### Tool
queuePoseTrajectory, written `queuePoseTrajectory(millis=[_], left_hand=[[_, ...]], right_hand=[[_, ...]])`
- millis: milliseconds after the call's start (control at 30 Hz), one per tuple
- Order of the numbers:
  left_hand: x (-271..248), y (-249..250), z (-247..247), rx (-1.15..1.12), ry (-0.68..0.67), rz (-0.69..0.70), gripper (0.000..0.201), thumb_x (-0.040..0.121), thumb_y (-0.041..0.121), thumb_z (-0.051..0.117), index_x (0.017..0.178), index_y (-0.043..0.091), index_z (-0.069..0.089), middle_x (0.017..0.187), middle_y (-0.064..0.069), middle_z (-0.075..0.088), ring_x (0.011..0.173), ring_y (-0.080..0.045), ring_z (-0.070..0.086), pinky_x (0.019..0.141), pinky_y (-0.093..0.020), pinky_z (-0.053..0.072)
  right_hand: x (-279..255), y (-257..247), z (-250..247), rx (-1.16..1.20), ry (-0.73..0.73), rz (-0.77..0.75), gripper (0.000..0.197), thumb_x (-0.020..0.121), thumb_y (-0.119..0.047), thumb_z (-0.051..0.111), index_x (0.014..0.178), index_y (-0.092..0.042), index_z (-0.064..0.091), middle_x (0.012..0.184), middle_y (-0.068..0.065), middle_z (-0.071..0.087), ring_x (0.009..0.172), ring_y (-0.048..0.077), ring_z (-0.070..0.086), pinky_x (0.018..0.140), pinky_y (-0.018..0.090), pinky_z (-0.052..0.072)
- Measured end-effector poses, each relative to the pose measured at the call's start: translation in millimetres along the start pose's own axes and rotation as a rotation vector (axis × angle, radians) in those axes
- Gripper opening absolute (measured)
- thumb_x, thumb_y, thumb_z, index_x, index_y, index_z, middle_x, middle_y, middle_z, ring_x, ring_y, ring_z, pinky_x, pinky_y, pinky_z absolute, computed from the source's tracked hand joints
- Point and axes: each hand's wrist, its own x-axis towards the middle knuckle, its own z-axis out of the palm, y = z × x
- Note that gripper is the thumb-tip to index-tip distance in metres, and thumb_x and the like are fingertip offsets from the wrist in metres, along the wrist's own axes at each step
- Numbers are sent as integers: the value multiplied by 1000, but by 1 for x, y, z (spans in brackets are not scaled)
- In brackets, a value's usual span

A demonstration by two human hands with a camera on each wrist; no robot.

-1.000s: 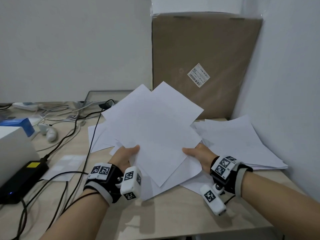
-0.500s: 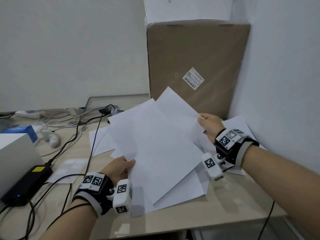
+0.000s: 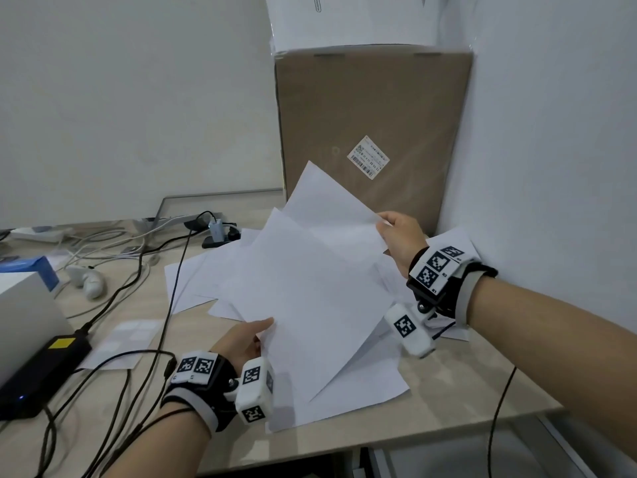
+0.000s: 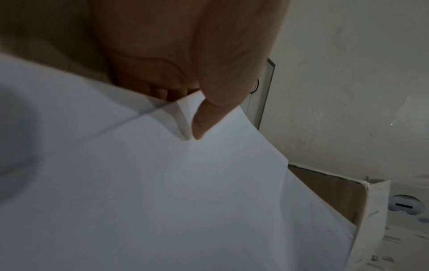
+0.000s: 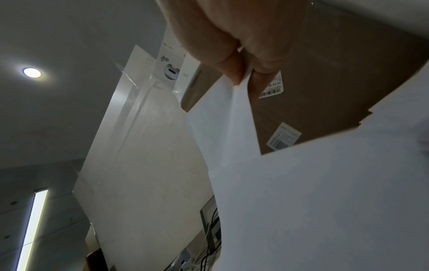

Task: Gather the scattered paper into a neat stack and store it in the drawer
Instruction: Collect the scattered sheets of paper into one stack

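A loose bundle of white paper sheets (image 3: 310, 291) is lifted off the wooden desk (image 3: 465, 391), tilted and fanned out. My left hand (image 3: 244, 339) pinches the bundle's near left edge, thumb on top, as the left wrist view shows on the paper (image 4: 185, 183). My right hand (image 3: 400, 236) pinches the far right corner; the right wrist view shows the sheets (image 5: 301, 192) held between thumb and fingers. More sheets (image 3: 193, 281) lie scattered on the desk under and left of the bundle, and some (image 3: 455, 243) by the right wall. No drawer is visible.
A tall cardboard box (image 3: 372, 132) leans in the back right corner. Black cables (image 3: 165, 305) run across the desk's left half, with a black power brick (image 3: 41, 370), a white box (image 3: 24, 312) and a white controller (image 3: 86, 281). The wall is close on the right.
My right hand slid from the bundle's near right edge up to its far right corner, then lifted it. The bundle has tilted up and the left hand kept its grip.
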Motion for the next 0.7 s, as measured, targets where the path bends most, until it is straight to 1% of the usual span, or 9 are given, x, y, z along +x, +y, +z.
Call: queuePoseTrajectory(millis=[133, 233, 300, 367, 467, 533, 600, 633, 700], left_hand=[[2, 1, 5, 32, 5, -21, 22, 97, 18, 53, 105, -2, 57, 82, -18, 64, 72, -32, 61, 59, -39, 50], [8, 1, 6, 95, 61, -4, 26, 97, 8, 51, 120, -4, 51, 92, -21, 61, 78, -35, 59, 62, -45, 50], [10, 1, 6, 159, 100, 4, 24, 96, 3, 51, 118, -7, 49, 90, -22, 61, 77, -35, 58, 65, -48, 47], [8, 2, 4, 220, 124, -6, 21, 96, 2, 51, 114, -9, 50, 87, -22, 61, 75, -35, 59, 65, -47, 46], [5, 5, -2, 257, 135, 5, 15, 96, 2, 49, 106, -9, 52, 85, -22, 61, 73, -34, 58, 66, -44, 46], [6, 6, -9, 248, 165, 30, 15, 98, 4, 47, 106, -7, 53, 83, -21, 61, 74, -34, 57, 70, -44, 46], [6, 6, -15, 176, 198, 41, 20, 100, 10, 42, 98, -6, 54, 68, -18, 61, 68, -32, 53, 65, -39, 44], [3, 6, -15, 102, 191, 49, 28, 102, 16, 40, 88, -3, 54, 60, -14, 59, 64, -30, 50, 61, -37, 41], [4, 6, -18, -45, 176, 69, 42, 103, 36, 33, 82, 4, 53, 64, -10, 55, 65, -26, 46, 59, -36, 38]], right_hand=[[3, -3, -5, -41, -20, -43, 25, 92, -7, 46, 94, -19, 67, 83, 0, 65, 69, 14, 55, 59, 23, 45], [12, -7, -12, -45, 145, -94, 20, 94, -13, 49, 99, -16, 68, 87, 1, 66, 72, 17, 56, 59, 27, 47], [15, -17, -17, 0, 231, -162, 17, 94, -15, 49, 95, -17, 66, 86, 2, 65, 76, 18, 57, 69, 35, 51], [11, -30, -18, 51, 215, -268, 16, 95, -14, 49, 91, -18, 64, 86, 0, 65, 79, 14, 58, 76, 33, 50], [-5, -44, -12, 78, 6, -370, 18, 96, -10, 50, 93, -21, 65, 94, -4, 67, 86, 4, 59, 83, 17, 47], [-16, -37, -7, 29, -193, -346, 23, 96, -6, 51, 95, -22, 68, 104, -8, 67, 94, -8, 59, 88, 8, 44], [-24, -19, -5, -58, -366, -278, 24, 95, -4, 51, 97, -19, 70, 117, -9, 62, 101, -20, 51, 85, -2, 39], [-29, -9, -5, -130, -424, -253, 23, 95, -3, 52, 100, -14, 71, 122, -8, 59, 106, -20, 48, 82, -7, 35], [-35, 14, -5, -269, -511, -223, 22, 94, 0, 52, 107, -5, 70, 132, 1, 56, 120, -5, 45, 80, -10, 29]])
